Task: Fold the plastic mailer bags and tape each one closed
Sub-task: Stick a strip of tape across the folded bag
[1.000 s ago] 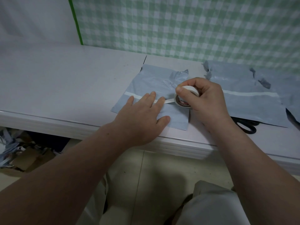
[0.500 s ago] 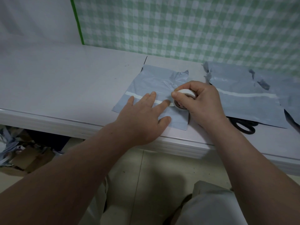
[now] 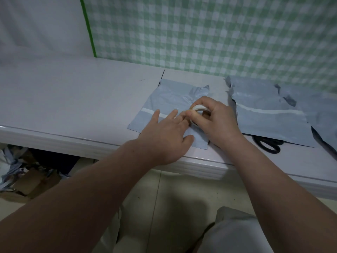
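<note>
Green checked cloth [image 3: 200, 33] hangs behind the pale table [image 3: 73, 99], where the folded mailer bag [image 3: 169, 99] lies near the front edge. My left hand [image 3: 164, 136] rests flat on this bag, fingers spread, pressing the white tape strip [image 3: 149, 112] that crosses it. My right hand [image 3: 217, 121] grips the tape roll [image 3: 197, 108] on the bag's right side, and further right lie other mailer bags [image 3: 269, 125], partly covering black scissors [image 3: 269, 146].
</note>
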`<state>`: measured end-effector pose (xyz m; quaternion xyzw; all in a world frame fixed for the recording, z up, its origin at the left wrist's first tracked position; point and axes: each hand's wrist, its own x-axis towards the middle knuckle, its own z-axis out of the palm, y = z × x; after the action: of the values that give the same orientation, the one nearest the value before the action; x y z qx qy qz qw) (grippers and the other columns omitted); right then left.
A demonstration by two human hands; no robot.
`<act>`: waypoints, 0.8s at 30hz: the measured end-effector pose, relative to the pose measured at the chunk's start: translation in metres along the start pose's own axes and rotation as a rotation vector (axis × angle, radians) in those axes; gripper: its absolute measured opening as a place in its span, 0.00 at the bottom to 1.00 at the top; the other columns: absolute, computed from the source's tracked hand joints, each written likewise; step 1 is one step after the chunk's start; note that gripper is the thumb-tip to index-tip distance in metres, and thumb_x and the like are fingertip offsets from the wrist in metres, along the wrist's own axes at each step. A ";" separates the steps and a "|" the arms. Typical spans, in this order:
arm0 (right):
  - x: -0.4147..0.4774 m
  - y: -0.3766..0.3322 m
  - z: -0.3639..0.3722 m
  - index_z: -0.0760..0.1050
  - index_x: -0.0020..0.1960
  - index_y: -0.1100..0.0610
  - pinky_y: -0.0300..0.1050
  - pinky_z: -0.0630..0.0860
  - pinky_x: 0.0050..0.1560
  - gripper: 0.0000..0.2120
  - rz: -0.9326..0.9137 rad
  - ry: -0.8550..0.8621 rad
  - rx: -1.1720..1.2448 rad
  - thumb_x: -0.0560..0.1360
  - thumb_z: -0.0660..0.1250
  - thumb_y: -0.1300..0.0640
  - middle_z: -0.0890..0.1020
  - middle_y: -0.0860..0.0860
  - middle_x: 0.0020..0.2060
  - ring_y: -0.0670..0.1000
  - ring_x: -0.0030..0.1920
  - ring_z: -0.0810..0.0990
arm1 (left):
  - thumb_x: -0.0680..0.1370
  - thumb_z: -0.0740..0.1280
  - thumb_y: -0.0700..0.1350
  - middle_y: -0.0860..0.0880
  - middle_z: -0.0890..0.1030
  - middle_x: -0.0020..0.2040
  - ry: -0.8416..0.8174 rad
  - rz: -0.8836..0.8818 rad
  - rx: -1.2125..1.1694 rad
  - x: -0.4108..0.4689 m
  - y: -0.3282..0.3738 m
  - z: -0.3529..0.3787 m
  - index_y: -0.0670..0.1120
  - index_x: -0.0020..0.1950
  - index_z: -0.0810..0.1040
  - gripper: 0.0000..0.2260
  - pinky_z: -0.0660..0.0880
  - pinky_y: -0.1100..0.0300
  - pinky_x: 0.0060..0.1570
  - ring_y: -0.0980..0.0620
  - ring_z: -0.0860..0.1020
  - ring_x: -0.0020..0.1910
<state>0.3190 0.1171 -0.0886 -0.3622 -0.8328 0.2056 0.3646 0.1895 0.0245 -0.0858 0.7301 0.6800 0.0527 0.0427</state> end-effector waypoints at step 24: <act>-0.008 -0.003 -0.014 0.76 0.29 0.42 0.38 0.69 0.40 0.18 0.167 0.079 0.258 0.77 0.65 0.51 0.77 0.37 0.27 0.40 0.34 0.76 | 0.81 0.47 0.58 0.50 0.48 0.78 0.004 -0.030 0.004 0.001 0.002 0.006 0.48 0.78 0.47 0.28 0.44 0.47 0.74 0.53 0.47 0.77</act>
<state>0.3324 0.1104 -0.0817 -0.3881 -0.7514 0.3260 0.4224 0.1922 0.0253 -0.0912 0.7199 0.6909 0.0524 0.0407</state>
